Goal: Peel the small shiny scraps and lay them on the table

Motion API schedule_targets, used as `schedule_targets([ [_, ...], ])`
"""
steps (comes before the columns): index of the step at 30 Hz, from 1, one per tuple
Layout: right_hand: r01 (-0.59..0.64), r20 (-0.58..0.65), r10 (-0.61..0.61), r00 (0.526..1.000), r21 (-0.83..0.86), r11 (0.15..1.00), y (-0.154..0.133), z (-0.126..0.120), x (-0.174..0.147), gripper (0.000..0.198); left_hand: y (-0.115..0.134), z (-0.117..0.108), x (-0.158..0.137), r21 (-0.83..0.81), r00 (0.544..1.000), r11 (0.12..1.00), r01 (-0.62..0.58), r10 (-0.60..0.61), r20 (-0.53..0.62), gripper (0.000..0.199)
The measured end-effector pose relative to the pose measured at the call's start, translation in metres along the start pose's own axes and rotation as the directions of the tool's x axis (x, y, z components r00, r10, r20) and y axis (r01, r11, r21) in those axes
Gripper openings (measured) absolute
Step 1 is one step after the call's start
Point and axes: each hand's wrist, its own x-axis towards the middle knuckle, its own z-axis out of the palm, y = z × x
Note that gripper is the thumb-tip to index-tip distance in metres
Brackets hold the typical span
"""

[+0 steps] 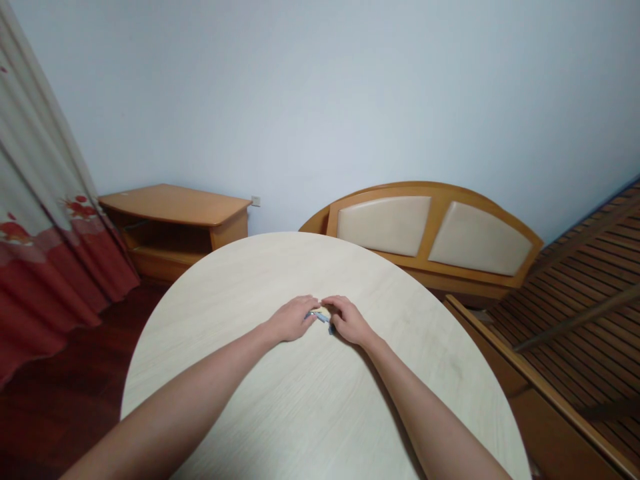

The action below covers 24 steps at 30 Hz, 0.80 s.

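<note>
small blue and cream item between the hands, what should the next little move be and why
Probably ease the right hand slightly outward: its curled fingers and those of the left hand hide the sides of the small blue and cream item on the round table, so its full outline cannot be judged.

Behind the round worktop (pixel 300 400), a bluish wall (pixel 350 100); to its left, a floral curtain (pixel 45 220); to its right, bed slats (pixel 590 267).

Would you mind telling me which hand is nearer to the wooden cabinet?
Left. The left hand is on this side of the wooden cabinet and to its right; the right hand is farther right.
</note>
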Motion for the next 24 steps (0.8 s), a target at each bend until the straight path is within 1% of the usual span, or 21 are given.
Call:
schedule_targets([
  [4,-0.063,0.033,0.059,0.998,0.167,0.984,-0.013,0.003,0.0,0.049,-0.002,0.003,0.0,-0.029,0.997,0.998,0.06,-0.061,-0.057,0.046],
  [6,-0.078,0.058,0.066,0.996,0.238,0.968,-0.019,0.005,0.0,0.047,0.0,0.002,0.001,-0.049,0.995,0.997,0.058,-0.061,-0.075,0.049],
  [8,-0.071,0.084,0.05,0.995,0.265,0.962,-0.024,0.006,0.0,0.052,0.002,0.0,0.001,-0.074,0.996,0.997,0.033,-0.039,-0.076,0.05],
  [10,-0.055,0.1,0.029,0.995,0.268,0.962,-0.026,0.006,-0.001,0.064,0.002,-0.001,0.002,-0.098,0.997,0.995,0.022,-0.029,-0.077,0.047],
  [12,-0.043,0.09,0.021,0.996,0.253,0.966,-0.026,0.007,-0.002,0.067,0.001,-0.002,0.003,-0.103,0.995,0.994,0.034,-0.043,-0.085,0.045],
  [15,-0.035,0.064,0.022,0.998,0.209,0.977,-0.025,0.009,-0.003,0.059,-0.004,-0.001,0.004,-0.097,0.993,0.994,0.046,-0.055,-0.1,0.042],
  [19,0.0,0.064,-0.015,0.998,0.229,0.973,-0.033,0.014,-0.002,0.052,-0.008,-0.001,0.007,-0.129,0.989,0.99,0.064,-0.08,-0.122,0.028],
  [22,0.046,-0.006,-0.045,0.999,0.224,0.974,-0.042,0.022,0.003,0.044,-0.005,-0.002,0.009,-0.194,0.982,0.976,0.099,-0.127,-0.137,0.027],
  [24,0.031,-0.079,-0.014,0.997,0.223,0.974,-0.047,0.029,0.009,0.037,-0.002,-0.002,0.012,-0.275,0.974,0.954,0.122,-0.168,-0.152,0.029],
])
